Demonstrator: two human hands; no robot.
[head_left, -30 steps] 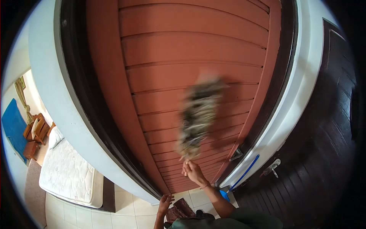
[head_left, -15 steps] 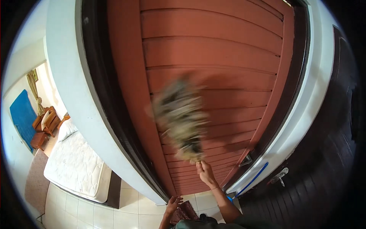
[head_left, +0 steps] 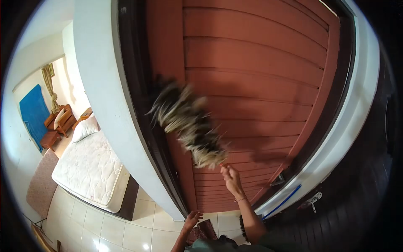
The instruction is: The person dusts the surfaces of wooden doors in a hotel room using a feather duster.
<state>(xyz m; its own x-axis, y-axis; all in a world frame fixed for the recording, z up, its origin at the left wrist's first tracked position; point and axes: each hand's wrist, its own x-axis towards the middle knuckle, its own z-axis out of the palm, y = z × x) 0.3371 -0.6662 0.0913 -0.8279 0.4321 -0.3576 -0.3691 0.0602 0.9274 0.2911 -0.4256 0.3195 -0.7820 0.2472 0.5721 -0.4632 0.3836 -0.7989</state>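
My right hand (head_left: 231, 179) is closed around the handle of a feather duster (head_left: 189, 126). Its fluffy grey and cream feathers slant up and left, overlapping the left side of a reddish-brown slatted door (head_left: 252, 109) and the dark door frame (head_left: 145, 105). Motion blurs the feather tips. Low in the view, my left hand (head_left: 193, 219) holds nothing, its fingers apart, near the foot of the frame. A dark red mat (head_left: 203, 230) lies on the floor just beside it.
To the left, past a white wall edge (head_left: 100, 75), stands a bed with a bare mattress (head_left: 94, 172). Wooden furniture (head_left: 61, 119) is farther back. On the right are a blue stick (head_left: 283, 201), a metal door handle (head_left: 314, 200) and a dark door (head_left: 352, 197).
The duster has swung left, from the door's slats to the left frame, tilting more. The view has turned slightly left. My left hand stays low with its fingers apart.
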